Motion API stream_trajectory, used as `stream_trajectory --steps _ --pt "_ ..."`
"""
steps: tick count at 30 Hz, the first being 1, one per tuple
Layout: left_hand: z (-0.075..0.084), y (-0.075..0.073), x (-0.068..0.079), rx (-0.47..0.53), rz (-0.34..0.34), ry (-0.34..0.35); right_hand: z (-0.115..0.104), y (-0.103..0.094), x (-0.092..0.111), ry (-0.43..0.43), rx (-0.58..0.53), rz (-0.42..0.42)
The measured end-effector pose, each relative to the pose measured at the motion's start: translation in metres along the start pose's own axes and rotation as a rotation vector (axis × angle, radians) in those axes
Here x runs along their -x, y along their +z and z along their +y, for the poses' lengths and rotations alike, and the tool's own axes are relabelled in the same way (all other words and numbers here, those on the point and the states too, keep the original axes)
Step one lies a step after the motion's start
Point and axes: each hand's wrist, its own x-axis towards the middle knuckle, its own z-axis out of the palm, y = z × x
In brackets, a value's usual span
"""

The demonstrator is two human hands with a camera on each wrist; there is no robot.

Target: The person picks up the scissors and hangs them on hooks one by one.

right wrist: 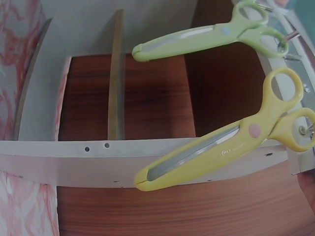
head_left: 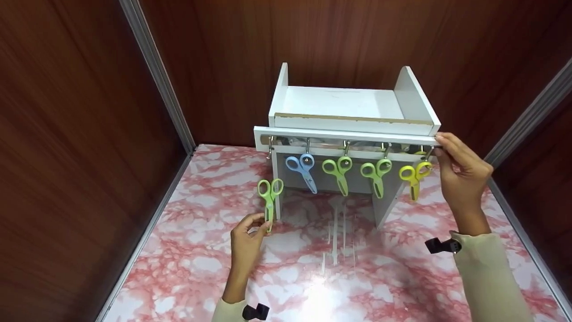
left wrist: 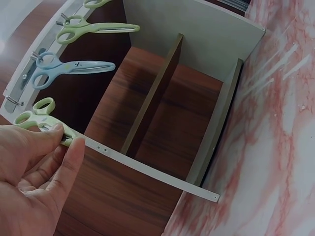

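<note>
My left hand [head_left: 247, 241] pinches a pair of green scissors [head_left: 268, 206] by the blade end, handle loops upward. In the left wrist view, thumb and fingertips close on the blades of these scissors [left wrist: 45, 119], near the rail's left end. A bare hook [head_left: 270, 145] is just above the handles. My right hand [head_left: 467, 179] grips the right end of the white hook rail [head_left: 348, 135]. From the rail hang blue scissors [head_left: 308, 179], two green pairs, one of them the middle scissors [head_left: 342, 182], and yellow scissors [head_left: 414, 188] nearest my right hand.
The rail runs along the front of a white shelf unit [head_left: 418, 100] with raised side panels. It stands on a red-and-white marbled tabletop [head_left: 201, 264]. Brown wood-grain panels [head_left: 223, 67] enclose the back and sides, with metal strips [head_left: 158, 74] at the corners.
</note>
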Motion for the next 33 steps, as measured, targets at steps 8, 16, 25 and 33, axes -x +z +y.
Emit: stream_trajectory --steps 8,16,25,33 --pt "0.007 -0.001 -0.002 -0.017 0.022 0.054 0.000 -0.001 0.000 -0.012 0.000 -0.003" --pt "0.011 -0.001 -0.003 0.012 0.041 0.077 -0.001 0.000 0.000 -0.014 0.014 0.002" --pt "0.014 0.000 -0.002 0.041 0.070 0.075 0.002 0.000 0.001 -0.002 0.005 -0.007" --pt "0.017 0.000 -0.002 0.052 0.081 0.079 0.003 -0.001 0.001 -0.003 -0.007 -0.002"
